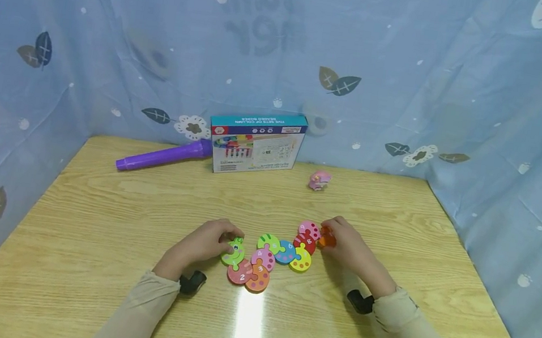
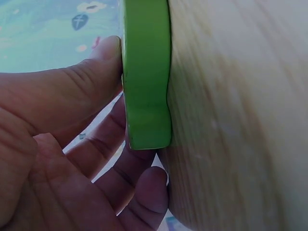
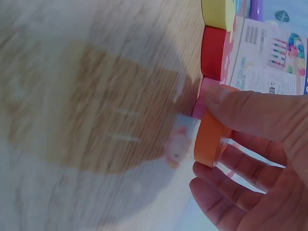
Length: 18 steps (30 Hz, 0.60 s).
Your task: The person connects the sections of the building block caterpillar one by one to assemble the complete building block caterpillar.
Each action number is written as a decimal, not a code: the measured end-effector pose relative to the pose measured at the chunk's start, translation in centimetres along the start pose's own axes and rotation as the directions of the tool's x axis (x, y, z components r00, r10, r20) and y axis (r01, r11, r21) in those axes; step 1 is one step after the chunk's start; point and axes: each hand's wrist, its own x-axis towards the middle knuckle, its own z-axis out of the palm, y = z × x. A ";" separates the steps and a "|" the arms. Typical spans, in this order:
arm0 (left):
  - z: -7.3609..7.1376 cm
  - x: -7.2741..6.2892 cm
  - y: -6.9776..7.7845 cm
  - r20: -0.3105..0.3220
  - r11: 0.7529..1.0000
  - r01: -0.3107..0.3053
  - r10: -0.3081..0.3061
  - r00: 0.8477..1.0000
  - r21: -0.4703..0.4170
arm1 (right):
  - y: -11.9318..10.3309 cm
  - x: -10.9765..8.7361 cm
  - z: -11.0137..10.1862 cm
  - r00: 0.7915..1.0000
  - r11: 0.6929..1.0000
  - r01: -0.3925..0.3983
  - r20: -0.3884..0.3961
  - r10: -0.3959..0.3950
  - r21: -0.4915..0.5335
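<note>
A caterpillar puzzle of round, numbered pieces winds across the table. My left hand (image 1: 207, 239) holds its green smiling head piece (image 1: 235, 252) at the left end, the thumb on its face and the fingers around its edge. Over at the far right end, my right hand (image 1: 349, 247) pinches an orange puzzle piece (image 3: 211, 139) between thumb and fingers, right beside the pink 9 piece (image 1: 310, 230). The red 8 piece (image 1: 304, 243), yellow piece (image 1: 300, 260), blue 6 piece (image 1: 285, 252) and orange 3 piece (image 1: 258, 278) link up along the chain.
Toward the back of the wooden table (image 1: 143, 203) stands a toy box (image 1: 259, 144). A purple tube-shaped stick (image 1: 164, 157) lies to its left, and a small pink toy (image 1: 320, 180) sits to its right. A blue patterned cloth (image 1: 278, 38) encloses the back and sides.
</note>
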 end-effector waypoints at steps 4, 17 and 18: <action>0.1 0.0 0.2 0.000 1.000 -0.001 0.001 1.000 -0.003 | -0.1 0.2 0.0 1.000 1.000 -0.016 0.022 0.016 -0.008; 0.2 -0.2 0.0 0.000 1.000 -0.006 0.006 1.000 -0.001 | -0.2 0.7 -0.4 0.989 0.993 -0.059 0.128 0.072 -0.100; 0.1 -0.3 0.1 -0.001 1.000 -0.001 0.001 1.000 0.010 | -0.3 0.7 -0.7 0.988 0.992 -0.067 0.130 0.080 -0.103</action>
